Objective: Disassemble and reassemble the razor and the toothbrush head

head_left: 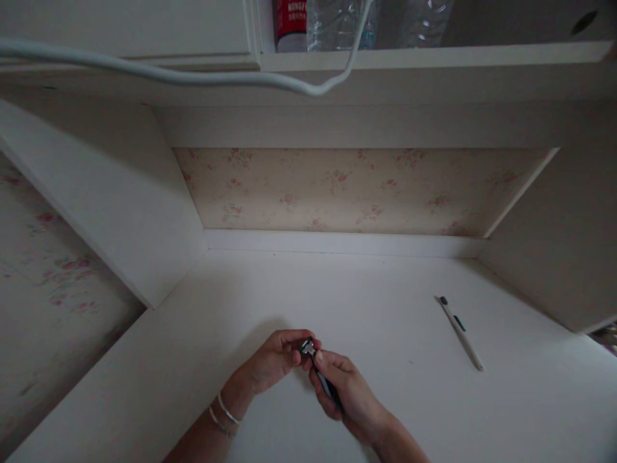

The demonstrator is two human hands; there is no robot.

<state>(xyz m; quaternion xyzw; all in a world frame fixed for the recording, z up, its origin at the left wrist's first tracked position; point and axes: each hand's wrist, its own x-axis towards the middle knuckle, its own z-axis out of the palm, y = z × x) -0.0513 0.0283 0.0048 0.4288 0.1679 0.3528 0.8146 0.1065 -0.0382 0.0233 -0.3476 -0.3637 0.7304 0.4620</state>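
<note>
Above the white desktop (270, 283), both hands meet on a razor (322, 378) with a dark and grey handle and a shiny metallic neck. My right hand (354, 395) is wrapped round the handle, its thumb lying near the neck. At the upper end, the fingers and thumb of my left hand (272, 360) are closed on the razor's head (307, 346). Fingers cover part of the head, so its blade side is hard to make out. Bracelets circle the left wrist.
A slim white pen-like stick (461, 337) with a dark tip and a green piece lies on the desktop to the right. A pale cable (193, 77) crosses in front of the upper shelf, which holds clear bottles (332, 26) and a red container (292, 19). Side panels flank the desk.
</note>
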